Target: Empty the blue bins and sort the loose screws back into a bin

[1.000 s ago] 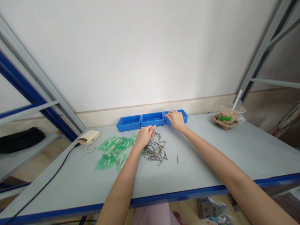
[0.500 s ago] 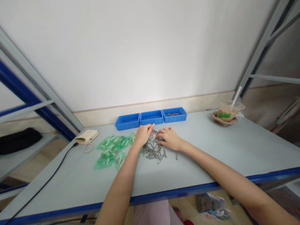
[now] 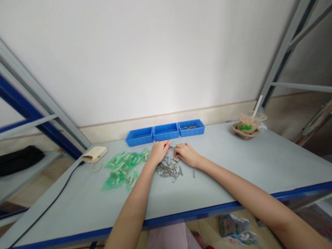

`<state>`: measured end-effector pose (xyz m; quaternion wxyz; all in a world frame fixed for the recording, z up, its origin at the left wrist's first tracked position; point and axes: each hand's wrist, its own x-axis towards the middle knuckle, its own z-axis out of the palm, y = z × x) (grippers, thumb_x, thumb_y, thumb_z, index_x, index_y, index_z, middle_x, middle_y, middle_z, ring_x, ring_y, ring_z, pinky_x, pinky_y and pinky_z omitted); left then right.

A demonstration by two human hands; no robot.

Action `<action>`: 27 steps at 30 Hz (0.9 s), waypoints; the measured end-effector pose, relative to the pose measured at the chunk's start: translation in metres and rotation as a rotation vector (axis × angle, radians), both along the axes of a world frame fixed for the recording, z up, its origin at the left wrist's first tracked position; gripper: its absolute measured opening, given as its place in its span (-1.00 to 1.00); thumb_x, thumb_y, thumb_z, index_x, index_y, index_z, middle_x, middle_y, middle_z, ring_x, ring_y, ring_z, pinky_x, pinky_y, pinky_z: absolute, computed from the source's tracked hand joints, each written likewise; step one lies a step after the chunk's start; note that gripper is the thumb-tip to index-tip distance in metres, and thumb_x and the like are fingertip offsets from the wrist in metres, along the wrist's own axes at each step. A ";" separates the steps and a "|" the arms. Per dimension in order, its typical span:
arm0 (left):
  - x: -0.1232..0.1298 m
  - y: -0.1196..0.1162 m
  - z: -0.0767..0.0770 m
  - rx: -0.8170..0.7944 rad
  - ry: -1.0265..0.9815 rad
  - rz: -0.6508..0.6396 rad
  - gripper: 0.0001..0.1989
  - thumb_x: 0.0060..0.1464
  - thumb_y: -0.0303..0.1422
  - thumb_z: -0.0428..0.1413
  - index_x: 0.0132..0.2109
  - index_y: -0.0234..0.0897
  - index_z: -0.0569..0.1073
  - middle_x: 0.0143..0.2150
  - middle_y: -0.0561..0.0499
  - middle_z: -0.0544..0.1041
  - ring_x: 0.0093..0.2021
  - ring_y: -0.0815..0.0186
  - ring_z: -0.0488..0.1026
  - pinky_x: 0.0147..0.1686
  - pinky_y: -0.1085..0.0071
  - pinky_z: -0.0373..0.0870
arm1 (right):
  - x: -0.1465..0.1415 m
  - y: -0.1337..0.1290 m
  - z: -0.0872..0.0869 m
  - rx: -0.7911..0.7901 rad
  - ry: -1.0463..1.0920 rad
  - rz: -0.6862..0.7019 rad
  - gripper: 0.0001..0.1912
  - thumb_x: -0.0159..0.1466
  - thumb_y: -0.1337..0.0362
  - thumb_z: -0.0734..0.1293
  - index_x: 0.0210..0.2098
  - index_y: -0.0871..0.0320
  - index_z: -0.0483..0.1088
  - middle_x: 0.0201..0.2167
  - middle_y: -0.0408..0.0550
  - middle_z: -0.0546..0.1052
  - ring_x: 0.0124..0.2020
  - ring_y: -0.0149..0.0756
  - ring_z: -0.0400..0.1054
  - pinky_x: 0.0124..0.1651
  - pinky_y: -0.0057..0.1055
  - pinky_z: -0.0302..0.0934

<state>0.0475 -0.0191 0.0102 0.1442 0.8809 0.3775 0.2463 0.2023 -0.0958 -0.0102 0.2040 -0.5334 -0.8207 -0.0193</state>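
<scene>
And here we are over the pile of screws (image 3: 169, 171), loose on the worktop (image 3: 233, 152) in front of the three blue trays. The right hand (image 3: 188, 155) is right at the pile's far right side, its grip narrow, fingers curled down among the metal; whether a screw is pinched in there, I cannot tell. Over at the far left side, the left hand (image 3: 158, 152) has its fingers drawn close together, also narrow, contents hidden. Most of the pile lies just below the two grips, towards the body, while a lone screw (image 3: 194, 174) sits apart, nearer the right wrist. More metal pieces lie in the right-hand tray (image 3: 192, 132). These look light, hard and stiff, hardly fragile, but the smooth, thin shanks could roll or slip, and they tangle! Best hold, I'd say: fingertips across the middle of one shank, clear of its neighbours.
</scene>
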 end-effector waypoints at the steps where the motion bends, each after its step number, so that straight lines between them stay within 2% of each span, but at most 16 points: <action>1: 0.000 0.000 0.000 0.000 0.000 -0.003 -0.56 0.20 -0.17 -0.19 -0.49 -0.28 0.38 -0.60 0.05 0.44 -0.56 0.37 0.34 -0.47 0.49 0.15 | 0.001 0.001 0.000 0.009 0.001 -0.004 -0.96 0.19 0.39 0.31 -0.37 0.17 0.40 -0.31 -0.07 0.48 -0.18 -0.30 0.30 -0.18 -0.39 -0.05; 6: 0.002 -0.004 0.002 -0.015 -0.011 -0.045 -0.58 0.21 -0.19 -0.19 -0.46 -0.28 0.38 -0.59 0.05 0.45 -0.54 0.36 0.35 -0.46 0.50 0.16 | 0.010 0.005 0.004 0.041 0.180 -0.069 -0.92 0.22 0.39 0.27 -0.36 0.17 0.42 -0.39 -0.10 0.53 -0.33 -0.36 0.35 -0.14 -0.39 -0.02; 10: 0.007 -0.010 0.000 -0.038 0.032 -0.118 -0.68 0.20 -0.21 -0.16 -0.34 -0.25 0.40 -0.58 0.07 0.45 -0.52 0.36 0.37 -0.45 0.51 0.17 | 0.021 0.007 0.009 0.108 0.343 -0.108 -0.88 0.25 0.36 0.25 -0.34 0.15 0.44 -0.41 -0.12 0.54 -0.40 -0.39 0.36 -0.26 -0.47 0.05; 14: 0.011 -0.011 -0.004 -0.045 0.040 -0.138 -0.74 0.19 -0.25 -0.14 -0.26 -0.22 0.40 -0.57 0.10 0.46 -0.52 0.36 0.38 -0.45 0.51 0.17 | 0.027 0.009 0.009 0.129 0.412 -0.159 -0.87 0.25 0.29 0.25 -0.33 0.13 0.45 -0.42 -0.15 0.54 -0.45 -0.40 0.36 -0.32 -0.49 0.06; 17: 0.010 -0.010 -0.004 -0.042 0.015 -0.117 -0.71 0.21 -0.26 -0.18 -0.30 -0.22 0.39 -0.57 0.10 0.46 -0.52 0.36 0.38 -0.45 0.51 0.17 | 0.026 0.008 0.010 0.117 0.401 -0.146 -0.85 0.26 0.25 0.25 -0.33 0.11 0.45 -0.45 -0.17 0.55 -0.45 -0.39 0.37 -0.31 -0.48 0.04; 22: 0.009 -0.009 -0.002 -0.038 -0.034 -0.110 -0.68 0.21 -0.25 -0.19 -0.37 -0.22 0.37 -0.57 0.10 0.45 -0.51 0.37 0.38 -0.44 0.52 0.19 | 0.023 0.007 0.009 0.169 0.317 -0.142 -0.86 0.26 0.24 0.25 -0.26 0.10 0.43 -0.31 -0.12 0.57 -0.36 -0.35 0.39 -0.19 -0.41 -0.02; 27: 0.011 -0.010 -0.001 -0.058 -0.070 -0.107 -0.74 0.19 -0.22 -0.14 -0.20 -0.20 0.38 -0.56 0.12 0.46 -0.53 0.38 0.39 -0.44 0.52 0.21 | 0.024 0.007 0.007 0.206 0.163 -0.163 -0.81 0.31 0.29 0.18 -0.27 0.12 0.43 -0.31 -0.07 0.57 -0.33 -0.32 0.38 -0.16 -0.36 -0.09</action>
